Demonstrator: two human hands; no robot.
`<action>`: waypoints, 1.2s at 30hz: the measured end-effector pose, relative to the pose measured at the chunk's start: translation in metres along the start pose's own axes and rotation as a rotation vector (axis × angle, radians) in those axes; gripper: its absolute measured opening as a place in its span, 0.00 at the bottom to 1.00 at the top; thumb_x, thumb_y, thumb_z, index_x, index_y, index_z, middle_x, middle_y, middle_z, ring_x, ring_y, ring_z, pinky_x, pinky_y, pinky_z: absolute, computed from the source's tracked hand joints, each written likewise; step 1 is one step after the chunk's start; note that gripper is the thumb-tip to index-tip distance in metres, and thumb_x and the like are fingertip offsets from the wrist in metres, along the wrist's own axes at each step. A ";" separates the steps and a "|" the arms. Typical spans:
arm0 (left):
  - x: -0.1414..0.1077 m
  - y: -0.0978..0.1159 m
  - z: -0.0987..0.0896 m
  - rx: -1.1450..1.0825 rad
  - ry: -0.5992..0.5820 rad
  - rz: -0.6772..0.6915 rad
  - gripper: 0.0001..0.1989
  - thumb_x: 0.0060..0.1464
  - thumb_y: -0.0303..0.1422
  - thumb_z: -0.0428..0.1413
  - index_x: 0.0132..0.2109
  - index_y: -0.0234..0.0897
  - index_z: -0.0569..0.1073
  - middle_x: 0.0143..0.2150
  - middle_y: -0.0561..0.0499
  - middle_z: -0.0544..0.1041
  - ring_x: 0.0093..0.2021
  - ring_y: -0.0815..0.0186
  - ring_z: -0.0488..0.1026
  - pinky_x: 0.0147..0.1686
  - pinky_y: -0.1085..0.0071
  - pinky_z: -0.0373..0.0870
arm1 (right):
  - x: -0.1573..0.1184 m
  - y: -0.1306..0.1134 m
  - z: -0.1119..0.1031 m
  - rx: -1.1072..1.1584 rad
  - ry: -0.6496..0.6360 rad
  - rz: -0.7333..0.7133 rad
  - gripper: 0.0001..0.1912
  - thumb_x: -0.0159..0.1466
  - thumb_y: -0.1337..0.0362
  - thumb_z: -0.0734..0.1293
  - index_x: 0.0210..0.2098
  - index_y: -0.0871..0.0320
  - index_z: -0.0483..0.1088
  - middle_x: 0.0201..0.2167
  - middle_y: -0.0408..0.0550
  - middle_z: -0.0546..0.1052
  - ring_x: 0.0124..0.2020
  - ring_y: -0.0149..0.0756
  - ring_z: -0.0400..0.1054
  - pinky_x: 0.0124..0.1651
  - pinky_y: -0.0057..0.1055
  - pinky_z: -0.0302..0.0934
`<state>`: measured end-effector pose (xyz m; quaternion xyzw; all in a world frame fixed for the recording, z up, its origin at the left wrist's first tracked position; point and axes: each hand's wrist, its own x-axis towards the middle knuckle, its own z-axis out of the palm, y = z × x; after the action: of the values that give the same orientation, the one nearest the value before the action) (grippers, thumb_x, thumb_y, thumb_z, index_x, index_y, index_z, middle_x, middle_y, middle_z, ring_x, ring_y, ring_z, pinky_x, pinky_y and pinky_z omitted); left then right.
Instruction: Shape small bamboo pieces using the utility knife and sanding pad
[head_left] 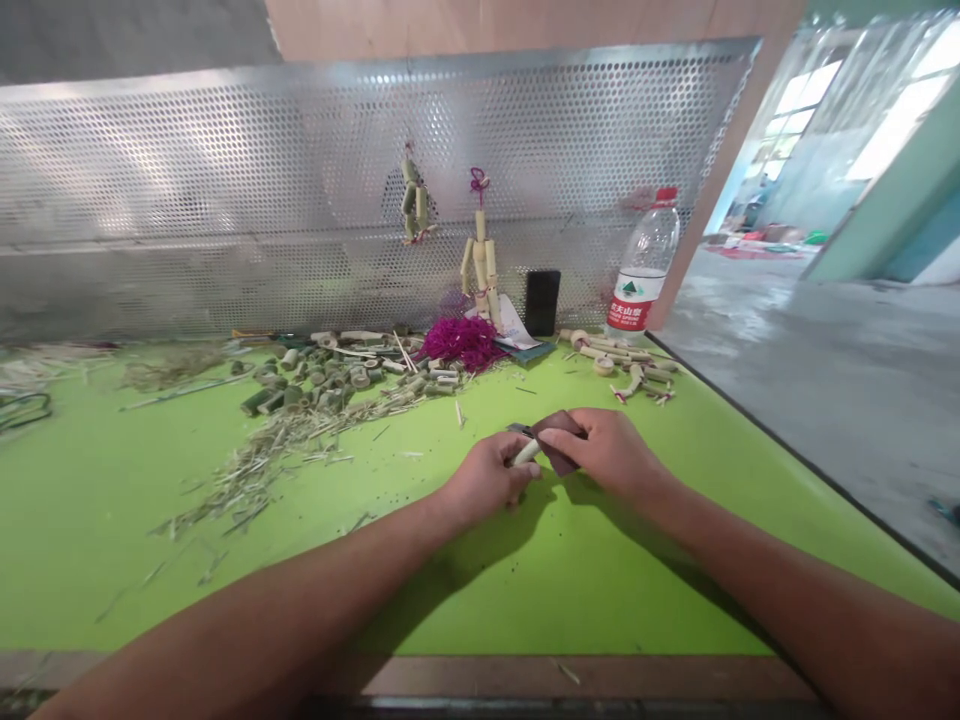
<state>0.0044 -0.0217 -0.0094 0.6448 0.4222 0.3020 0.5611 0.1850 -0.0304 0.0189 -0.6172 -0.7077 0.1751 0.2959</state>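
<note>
Near the middle of the green tabletop, my left hand pinches a short pale bamboo piece between thumb and fingers. My right hand grips a dark brown sheet that looks like sandpaper. The sheet's left edge meets the right end of the bamboo piece. A small dark object shows just behind my left fingers; its kind cannot be made out. Both hands are just above the table, casting shadows on it.
Cut bamboo pieces and shavings lie left, beside purple cord. A jointed bamboo figure hangs before the perforated metal panel. A dark phone-like slab and a plastic bottle stand behind; bamboo parts lie right.
</note>
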 end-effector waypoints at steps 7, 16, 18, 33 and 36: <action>-0.003 0.004 0.000 0.023 0.007 -0.016 0.07 0.57 0.32 0.58 0.41 0.34 0.71 0.25 0.55 0.68 0.20 0.73 0.64 0.21 0.73 0.64 | 0.002 0.002 -0.003 0.063 -0.032 -0.002 0.17 0.59 0.51 0.66 0.22 0.58 0.70 0.17 0.43 0.69 0.19 0.30 0.58 0.22 0.28 0.47; 0.001 -0.009 -0.005 0.012 0.091 0.000 0.12 0.57 0.40 0.58 0.42 0.36 0.71 0.25 0.55 0.66 0.20 0.74 0.59 0.19 0.74 0.55 | 0.007 0.009 -0.017 0.421 -0.027 -0.042 0.20 0.58 0.49 0.68 0.30 0.61 0.75 0.22 0.46 0.74 0.23 0.33 0.64 0.26 0.29 0.58; 0.002 -0.007 -0.004 0.007 0.065 0.038 0.14 0.55 0.41 0.60 0.42 0.35 0.71 0.27 0.54 0.67 0.21 0.74 0.59 0.20 0.74 0.56 | 0.002 0.003 -0.009 0.459 -0.139 -0.040 0.19 0.58 0.50 0.68 0.32 0.62 0.76 0.21 0.46 0.74 0.22 0.32 0.64 0.26 0.28 0.58; -0.004 0.004 -0.005 -0.178 -0.139 0.040 0.13 0.60 0.40 0.56 0.47 0.35 0.72 0.27 0.55 0.64 0.23 0.73 0.57 0.24 0.74 0.55 | 0.005 0.008 -0.005 0.143 -0.033 -0.061 0.18 0.59 0.51 0.66 0.22 0.59 0.68 0.18 0.43 0.69 0.21 0.31 0.60 0.23 0.27 0.50; -0.003 0.003 -0.006 -0.134 -0.143 0.048 0.14 0.60 0.41 0.56 0.47 0.35 0.72 0.26 0.56 0.64 0.22 0.74 0.57 0.23 0.74 0.55 | 0.004 0.006 -0.006 0.115 -0.071 -0.070 0.18 0.60 0.51 0.65 0.23 0.59 0.69 0.18 0.44 0.70 0.21 0.31 0.60 0.23 0.28 0.50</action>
<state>-0.0018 -0.0214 -0.0054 0.6356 0.3443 0.2960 0.6244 0.1928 -0.0256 0.0205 -0.5676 -0.7275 0.2268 0.3117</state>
